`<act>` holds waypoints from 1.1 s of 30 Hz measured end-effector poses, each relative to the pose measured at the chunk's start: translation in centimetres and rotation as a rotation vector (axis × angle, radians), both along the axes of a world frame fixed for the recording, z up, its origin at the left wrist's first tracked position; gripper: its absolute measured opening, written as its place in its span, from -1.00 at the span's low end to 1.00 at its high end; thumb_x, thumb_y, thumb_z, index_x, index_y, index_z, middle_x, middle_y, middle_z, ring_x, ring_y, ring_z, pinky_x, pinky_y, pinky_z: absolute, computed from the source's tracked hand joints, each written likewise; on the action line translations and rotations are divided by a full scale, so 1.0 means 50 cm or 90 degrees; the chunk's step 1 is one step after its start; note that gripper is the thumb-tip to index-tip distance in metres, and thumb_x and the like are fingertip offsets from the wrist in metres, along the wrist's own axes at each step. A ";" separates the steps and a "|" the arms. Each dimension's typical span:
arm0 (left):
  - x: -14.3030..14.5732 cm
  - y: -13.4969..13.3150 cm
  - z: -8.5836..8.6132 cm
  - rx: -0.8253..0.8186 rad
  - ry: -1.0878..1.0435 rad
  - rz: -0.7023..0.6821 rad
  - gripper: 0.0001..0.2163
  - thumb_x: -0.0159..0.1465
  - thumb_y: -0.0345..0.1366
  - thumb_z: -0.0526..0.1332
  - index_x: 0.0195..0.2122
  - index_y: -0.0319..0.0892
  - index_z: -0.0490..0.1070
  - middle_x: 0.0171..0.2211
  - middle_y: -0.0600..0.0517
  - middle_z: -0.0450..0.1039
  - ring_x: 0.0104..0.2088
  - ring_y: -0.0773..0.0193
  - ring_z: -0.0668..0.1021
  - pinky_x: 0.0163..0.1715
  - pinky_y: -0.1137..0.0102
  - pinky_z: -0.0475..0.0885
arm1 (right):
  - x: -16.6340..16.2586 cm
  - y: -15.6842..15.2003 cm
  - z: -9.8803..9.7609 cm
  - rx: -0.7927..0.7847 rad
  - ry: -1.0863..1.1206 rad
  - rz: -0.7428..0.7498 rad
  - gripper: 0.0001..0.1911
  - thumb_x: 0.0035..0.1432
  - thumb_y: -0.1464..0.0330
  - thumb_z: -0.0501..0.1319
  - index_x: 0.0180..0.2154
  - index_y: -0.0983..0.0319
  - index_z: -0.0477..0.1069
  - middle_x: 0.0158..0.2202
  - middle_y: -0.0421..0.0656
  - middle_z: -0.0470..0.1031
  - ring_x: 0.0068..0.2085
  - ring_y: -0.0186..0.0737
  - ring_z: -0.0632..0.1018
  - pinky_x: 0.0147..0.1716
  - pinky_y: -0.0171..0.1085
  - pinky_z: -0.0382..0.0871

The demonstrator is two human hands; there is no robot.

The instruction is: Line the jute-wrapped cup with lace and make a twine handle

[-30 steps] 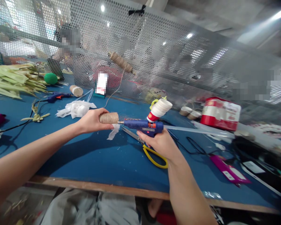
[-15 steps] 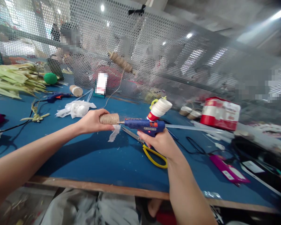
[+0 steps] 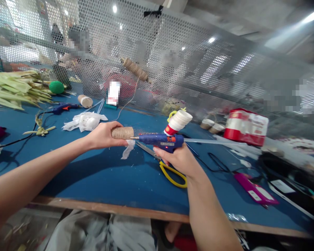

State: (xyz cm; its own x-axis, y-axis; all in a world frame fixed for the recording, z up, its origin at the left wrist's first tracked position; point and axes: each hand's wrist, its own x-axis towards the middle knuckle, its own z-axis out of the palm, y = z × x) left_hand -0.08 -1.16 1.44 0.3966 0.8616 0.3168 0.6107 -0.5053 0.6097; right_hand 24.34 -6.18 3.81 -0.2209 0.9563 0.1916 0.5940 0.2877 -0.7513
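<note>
My left hand (image 3: 103, 135) is closed round a small cylinder wrapped in brown twine (image 3: 123, 132), held level above the blue table (image 3: 107, 177). A scrap of white material (image 3: 127, 147) hangs from the cylinder's end. My right hand (image 3: 179, 161) grips a blue hot glue gun (image 3: 161, 139), its red light on. The gun's nozzle points left and sits at the cylinder's right end. A clear glue stick (image 3: 211, 141) sticks out of the gun's back toward the right.
Yellow-handled scissors (image 3: 170, 172) lie under the gun. A white ribbon spool (image 3: 178, 122), a red-and-white pack (image 3: 246, 126), a second glue gun (image 3: 61, 108), white stuffing (image 3: 85, 121), green leaves (image 3: 14, 89) and a purple card (image 3: 256, 193) surround me. Perforated metal screen (image 3: 172, 59) backs the table, a twine spool (image 3: 134, 69) on it.
Both hands have hardly moved. The glue gun's nozzle stays at the end of the twine cylinder, shifting only slightly.
</note>
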 end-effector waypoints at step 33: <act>-0.002 -0.008 -0.003 0.158 -0.014 -0.044 -0.46 -0.06 -0.01 0.27 -0.13 -0.27 0.33 -0.23 -0.09 0.46 -0.26 0.18 0.50 -0.25 0.31 0.40 | 0.012 0.001 -0.006 -0.003 0.067 0.019 -0.77 0.01 0.25 0.21 -0.51 0.28 0.32 -0.70 -0.27 0.30 -0.71 -0.45 0.29 -0.71 -0.38 0.21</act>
State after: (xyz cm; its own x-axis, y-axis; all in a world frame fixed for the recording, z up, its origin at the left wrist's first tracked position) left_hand -0.17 -1.55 1.32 0.4420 0.7275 0.5248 0.5572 -0.6811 0.4749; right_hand 24.96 -6.13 3.49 -0.2287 0.9506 0.2100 0.5029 0.3001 -0.8106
